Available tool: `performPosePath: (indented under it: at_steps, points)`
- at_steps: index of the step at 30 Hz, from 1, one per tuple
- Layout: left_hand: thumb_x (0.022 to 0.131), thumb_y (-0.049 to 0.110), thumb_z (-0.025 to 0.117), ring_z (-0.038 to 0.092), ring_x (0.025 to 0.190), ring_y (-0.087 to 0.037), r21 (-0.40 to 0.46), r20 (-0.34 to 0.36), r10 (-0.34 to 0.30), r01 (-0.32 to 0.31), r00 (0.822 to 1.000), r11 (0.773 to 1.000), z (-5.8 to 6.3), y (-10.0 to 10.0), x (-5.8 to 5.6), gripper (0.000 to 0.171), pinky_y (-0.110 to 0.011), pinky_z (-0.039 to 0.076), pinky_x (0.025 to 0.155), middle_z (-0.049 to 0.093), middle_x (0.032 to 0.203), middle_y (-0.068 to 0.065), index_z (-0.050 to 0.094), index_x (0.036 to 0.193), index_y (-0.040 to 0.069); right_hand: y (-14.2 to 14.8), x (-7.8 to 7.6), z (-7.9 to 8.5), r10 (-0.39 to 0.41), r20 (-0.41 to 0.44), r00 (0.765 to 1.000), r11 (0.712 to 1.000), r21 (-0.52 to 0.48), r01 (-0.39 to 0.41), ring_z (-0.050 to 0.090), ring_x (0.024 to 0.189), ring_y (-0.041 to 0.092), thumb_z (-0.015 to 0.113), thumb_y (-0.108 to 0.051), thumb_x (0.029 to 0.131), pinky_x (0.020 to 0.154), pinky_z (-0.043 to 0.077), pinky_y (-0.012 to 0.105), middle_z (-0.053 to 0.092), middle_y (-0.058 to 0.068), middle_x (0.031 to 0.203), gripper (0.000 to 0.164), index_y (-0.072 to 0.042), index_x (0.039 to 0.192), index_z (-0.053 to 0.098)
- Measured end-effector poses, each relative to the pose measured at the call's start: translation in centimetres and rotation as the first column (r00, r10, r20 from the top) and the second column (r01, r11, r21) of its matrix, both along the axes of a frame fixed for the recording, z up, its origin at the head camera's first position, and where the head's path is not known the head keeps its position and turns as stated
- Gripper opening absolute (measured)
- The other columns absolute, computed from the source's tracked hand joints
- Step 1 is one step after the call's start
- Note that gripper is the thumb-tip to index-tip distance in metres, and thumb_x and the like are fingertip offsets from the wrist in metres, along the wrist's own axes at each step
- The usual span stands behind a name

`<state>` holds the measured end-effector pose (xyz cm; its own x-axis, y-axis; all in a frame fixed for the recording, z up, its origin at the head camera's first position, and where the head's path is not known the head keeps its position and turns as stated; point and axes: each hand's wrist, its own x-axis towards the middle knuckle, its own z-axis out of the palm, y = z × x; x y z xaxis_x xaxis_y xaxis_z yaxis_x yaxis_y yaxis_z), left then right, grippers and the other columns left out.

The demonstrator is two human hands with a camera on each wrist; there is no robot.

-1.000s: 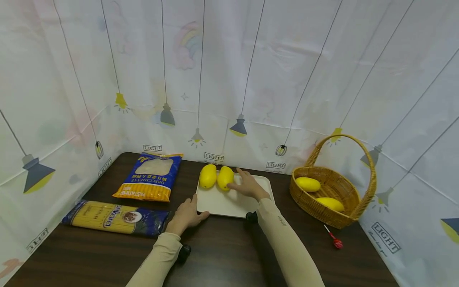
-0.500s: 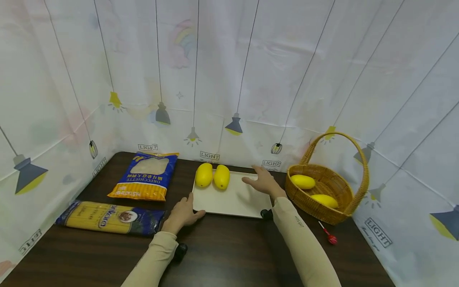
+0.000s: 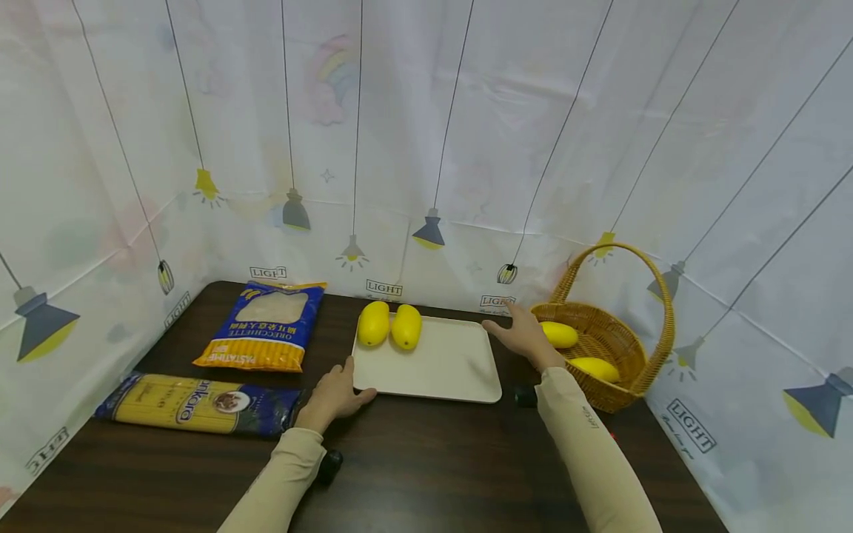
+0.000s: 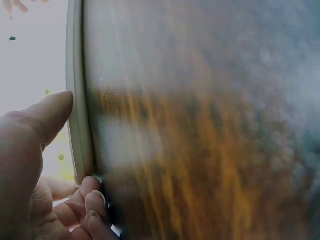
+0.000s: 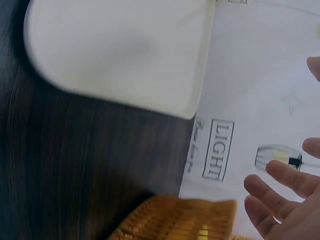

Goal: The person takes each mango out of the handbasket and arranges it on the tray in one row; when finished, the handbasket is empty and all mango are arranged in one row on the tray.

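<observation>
My left hand (image 3: pixel 335 396) holds the near left corner of a white rectangular tray (image 3: pixel 440 370). In the left wrist view its thumb (image 4: pixel 56 111) lies against the rim, with the other fingers curled at the corner. Two yellow mangoes (image 3: pixel 373 323) lie side by side at the tray's far left. My right hand (image 3: pixel 525 337) is off the tray's right side, fingers spread and holding nothing. It hovers in front of a wicker basket (image 3: pixel 613 326) with a tall handle; two more yellow mangoes (image 3: pixel 595 369) lie inside.
A blue and orange orecchiette pasta bag (image 3: pixel 263 326) lies at the back left. Nearer, a long spaghetti pack (image 3: pixel 200 403) reaches close to my left hand. A printed white curtain (image 3: pixel 426 148) stands behind the dark wooden table (image 3: pixel 426 474).
My right hand has moved right, from beside the right mango on the tray to the basket. The lollipop is now mostly hidden by the right sleeve. My left hand stays at the tray corner.
</observation>
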<state>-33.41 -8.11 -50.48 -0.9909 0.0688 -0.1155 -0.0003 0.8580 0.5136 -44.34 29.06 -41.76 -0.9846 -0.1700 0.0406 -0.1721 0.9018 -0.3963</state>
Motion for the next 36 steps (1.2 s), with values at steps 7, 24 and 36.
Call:
performPosePath:
  at_steps: [7,24,36]
  points:
    - [0.095,0.050,0.064,0.050,0.132,-0.049,-0.003,0.003,0.003,-0.003,1.000,1.000,-0.2,0.0,-0.1,0.092,-0.060,0.044,0.108,0.042,0.151,-0.033,0.023,0.158,-0.003,3.7,0.9,0.6,-0.038,-0.040,0.998,0.999,-0.015,0.038,0.021,0.149,0.052,0.052,-0.064,0.095,0.118,0.024,0.069,0.023,0.031,0.162,0.095,-0.002,0.160,0.020]
    - [0.095,0.049,0.064,0.051,0.131,-0.048,0.006,-0.010,-0.006,0.006,1.000,1.000,-0.1,0.0,-0.1,0.091,-0.058,0.044,0.109,0.043,0.149,-0.033,0.024,0.157,-0.004,10.5,3.2,0.2,-0.171,-0.043,0.984,0.985,0.029,0.173,0.036,0.134,0.058,0.050,-0.065,0.095,0.107,0.035,0.071,0.030,0.039,0.153,0.095,0.003,0.157,0.023]
    - [0.094,0.049,0.064,0.052,0.130,-0.048,0.003,-0.018,-0.008,0.008,1.000,1.000,0.0,-0.1,0.0,0.091,-0.058,0.045,0.108,0.043,0.148,-0.034,0.025,0.157,-0.004,13.2,4.2,-0.5,-0.261,-0.020,0.965,0.955,0.140,0.261,0.025,0.132,0.070,0.045,-0.065,0.096,0.106,0.027,0.077,0.023,0.046,0.151,0.098,0.010,0.155,0.021]
